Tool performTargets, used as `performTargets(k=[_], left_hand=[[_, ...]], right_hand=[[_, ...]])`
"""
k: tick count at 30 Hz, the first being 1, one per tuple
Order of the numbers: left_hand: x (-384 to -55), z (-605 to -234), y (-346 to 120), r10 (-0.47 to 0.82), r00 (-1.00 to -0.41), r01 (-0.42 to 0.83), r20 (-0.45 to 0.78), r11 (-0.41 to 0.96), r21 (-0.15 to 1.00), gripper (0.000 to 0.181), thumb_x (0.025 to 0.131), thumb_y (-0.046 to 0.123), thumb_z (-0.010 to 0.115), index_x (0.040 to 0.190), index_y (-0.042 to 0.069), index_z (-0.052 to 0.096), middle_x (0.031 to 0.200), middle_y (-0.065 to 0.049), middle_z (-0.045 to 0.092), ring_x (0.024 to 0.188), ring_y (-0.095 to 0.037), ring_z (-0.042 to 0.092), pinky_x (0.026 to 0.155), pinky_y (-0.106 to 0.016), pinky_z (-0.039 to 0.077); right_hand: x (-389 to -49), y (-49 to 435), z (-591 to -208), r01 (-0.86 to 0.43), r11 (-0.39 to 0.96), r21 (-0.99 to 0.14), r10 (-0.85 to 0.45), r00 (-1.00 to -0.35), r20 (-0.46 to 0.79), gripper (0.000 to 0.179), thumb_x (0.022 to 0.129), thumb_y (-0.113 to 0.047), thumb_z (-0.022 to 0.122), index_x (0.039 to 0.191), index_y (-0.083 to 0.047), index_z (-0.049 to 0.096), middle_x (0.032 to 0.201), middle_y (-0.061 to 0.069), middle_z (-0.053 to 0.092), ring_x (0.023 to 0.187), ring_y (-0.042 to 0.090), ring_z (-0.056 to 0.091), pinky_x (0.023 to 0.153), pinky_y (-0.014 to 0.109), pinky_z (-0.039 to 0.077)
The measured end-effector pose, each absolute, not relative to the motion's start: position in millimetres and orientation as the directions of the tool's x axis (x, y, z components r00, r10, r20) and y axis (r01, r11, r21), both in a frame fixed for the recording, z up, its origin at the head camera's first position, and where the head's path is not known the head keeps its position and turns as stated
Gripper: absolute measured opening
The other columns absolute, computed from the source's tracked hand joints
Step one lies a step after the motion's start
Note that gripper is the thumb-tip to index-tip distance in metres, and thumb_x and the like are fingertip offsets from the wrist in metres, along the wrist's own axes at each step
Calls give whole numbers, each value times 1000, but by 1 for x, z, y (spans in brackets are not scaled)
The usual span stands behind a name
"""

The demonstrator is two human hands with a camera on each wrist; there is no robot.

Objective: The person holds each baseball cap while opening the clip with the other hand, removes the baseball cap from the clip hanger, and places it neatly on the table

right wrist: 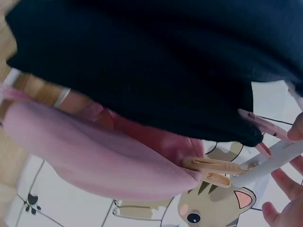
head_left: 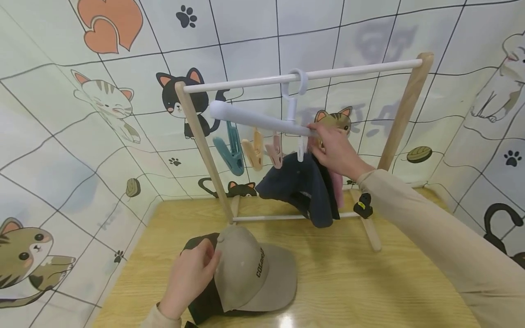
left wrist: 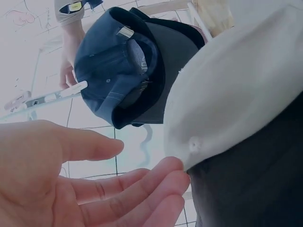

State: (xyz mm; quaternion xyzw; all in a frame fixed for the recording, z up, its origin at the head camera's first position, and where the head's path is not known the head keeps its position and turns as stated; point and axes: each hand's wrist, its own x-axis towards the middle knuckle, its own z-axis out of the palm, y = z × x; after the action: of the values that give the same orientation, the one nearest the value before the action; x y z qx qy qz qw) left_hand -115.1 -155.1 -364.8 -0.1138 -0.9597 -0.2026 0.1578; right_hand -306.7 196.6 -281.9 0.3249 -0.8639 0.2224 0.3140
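Observation:
My right hand (head_left: 338,150) holds the bar of a white clip hanger (head_left: 254,117), which hooks over the rack's top rail. From the hanger hang a navy cap (head_left: 283,180) on a white clip (head_left: 301,148), a dark cap (right wrist: 142,94) on a pink clip and a pink cap (right wrist: 94,156) on a beige clip (right wrist: 213,166). On the table lies a beige cap (head_left: 242,269) with lettering, partly over a black cap (head_left: 205,300). Beside its crown is my left hand (head_left: 190,273), thumb apart from loosely bent fingers, the fingertips at the cap's edge.
The wood and white drying rack (head_left: 320,74) stands at the back of the wooden table (head_left: 352,282). Blue (head_left: 231,152), yellow (head_left: 254,150) and pink (head_left: 275,152) clips hang on the hanger's left side. Cat-printed walls (head_left: 254,50) enclose the table behind and at the sides.

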Motion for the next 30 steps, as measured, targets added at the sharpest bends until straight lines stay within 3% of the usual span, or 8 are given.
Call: performTargets(k=[5,12,17,23,30], left_hand=[[-118,-363,-151,155,-935,277,320,882,382,17,88,14,69,76,14,56,55,10,47,44,-5,39,41,-26,34],[-120,-363,-143,148,-955,249,258,872,422,15,89,15,68,78,12,57,52,8,42,42,-7,37,37,-26,31],[-123,-362,-139,166,-948,271,271,869,415,18,88,14,68,75,13,55,50,8,39,41,-8,36,37,-26,30],[-127,-355,-131,186,-940,294,286,866,405,20,88,16,67,74,14,54,51,8,39,42,-9,37,37,-27,31],[-136,-348,-113,258,-906,386,335,829,406,18,88,13,66,74,13,54,51,9,41,42,-6,36,37,-25,31]], right_hand=[[-306,199,-279,-713,688,-134,-443,-559,701,38,91,-2,61,127,0,48,112,21,58,78,34,57,75,56,39],[-307,203,-278,-761,647,-52,-511,-483,711,40,92,1,60,131,-3,50,105,22,54,70,31,56,62,42,46],[-300,203,-271,-750,661,-27,-545,-504,670,40,93,1,57,132,-6,49,103,19,53,69,27,57,57,39,48],[-292,199,-264,-712,702,12,-555,-538,634,38,91,-5,64,126,-9,48,97,15,52,59,22,53,49,35,45],[-289,194,-265,-668,738,101,-552,-510,660,37,88,-6,66,121,-8,49,86,12,49,47,20,42,42,34,38]])
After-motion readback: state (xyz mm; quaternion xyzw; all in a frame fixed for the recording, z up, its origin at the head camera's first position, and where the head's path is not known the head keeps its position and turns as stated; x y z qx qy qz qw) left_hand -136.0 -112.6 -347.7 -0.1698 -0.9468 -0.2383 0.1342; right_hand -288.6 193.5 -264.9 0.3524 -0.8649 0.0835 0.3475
